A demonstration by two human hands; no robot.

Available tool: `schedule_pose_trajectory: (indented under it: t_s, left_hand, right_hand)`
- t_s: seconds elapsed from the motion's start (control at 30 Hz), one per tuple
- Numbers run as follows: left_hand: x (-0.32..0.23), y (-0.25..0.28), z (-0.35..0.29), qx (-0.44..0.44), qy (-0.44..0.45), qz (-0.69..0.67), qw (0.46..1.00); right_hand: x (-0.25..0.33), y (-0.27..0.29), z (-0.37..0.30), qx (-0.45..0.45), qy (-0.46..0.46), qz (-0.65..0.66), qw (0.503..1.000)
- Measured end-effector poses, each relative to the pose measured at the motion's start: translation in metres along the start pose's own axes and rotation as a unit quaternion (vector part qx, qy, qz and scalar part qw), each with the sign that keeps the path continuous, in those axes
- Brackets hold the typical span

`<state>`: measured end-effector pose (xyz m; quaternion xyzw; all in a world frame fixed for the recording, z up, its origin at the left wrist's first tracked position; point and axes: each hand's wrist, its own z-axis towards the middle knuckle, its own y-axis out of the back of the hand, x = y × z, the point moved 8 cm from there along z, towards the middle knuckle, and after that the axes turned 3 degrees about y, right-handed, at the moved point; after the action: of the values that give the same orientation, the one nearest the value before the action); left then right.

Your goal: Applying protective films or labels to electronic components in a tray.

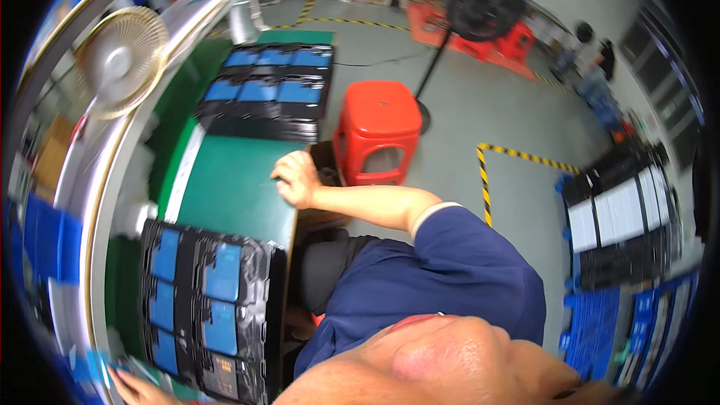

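My left hand point(135, 390) is at the lower left rim, partly cut off, with its fingers on a thin glossy blue piece point(94, 367); its exact kind is blurred. My right hand point(297, 178) rests at the near edge of the green bench top point(232, 172), fingers curled in, and nothing shows in it. Between the hands lies a black plastic tray point(256, 285) with blue flat rectangular pieces point(220, 328) in its pockets. One pocket near the bottom shows a dark grey face point(221, 376) instead of blue.
Farther along the bench sits another black tray point(259, 129) of blue pieces. A round fan point(120, 62) stands at the left. A red stool point(380, 109) and a black floor fan point(487, 7) stand beyond my right arm. Stacked black trays point(626, 262) are at the right.
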<state>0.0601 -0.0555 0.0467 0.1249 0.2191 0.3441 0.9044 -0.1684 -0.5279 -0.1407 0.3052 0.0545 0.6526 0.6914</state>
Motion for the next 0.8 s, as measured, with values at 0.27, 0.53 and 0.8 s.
schedule_pose_trajectory:
  t_s: [0.27, 0.53, 0.8]
  left_hand:
    - [0.014, 0.012, -0.012, -0.022, 0.160, -0.210, 0.964]
    - [-0.008, 0.026, -0.002, -0.011, 0.110, -0.080, 0.991]
    - [-0.002, 0.014, -0.005, 0.025, 0.186, -0.269, 0.945]
  right_hand:
    - [-0.003, 0.007, -0.003, 0.023, -0.028, -0.018, 0.999]
    - [0.008, 0.005, 0.007, 0.057, -0.022, -0.003, 0.998]
    - [0.004, -0.011, 0.004, 0.085, 0.022, -0.016, 0.996]
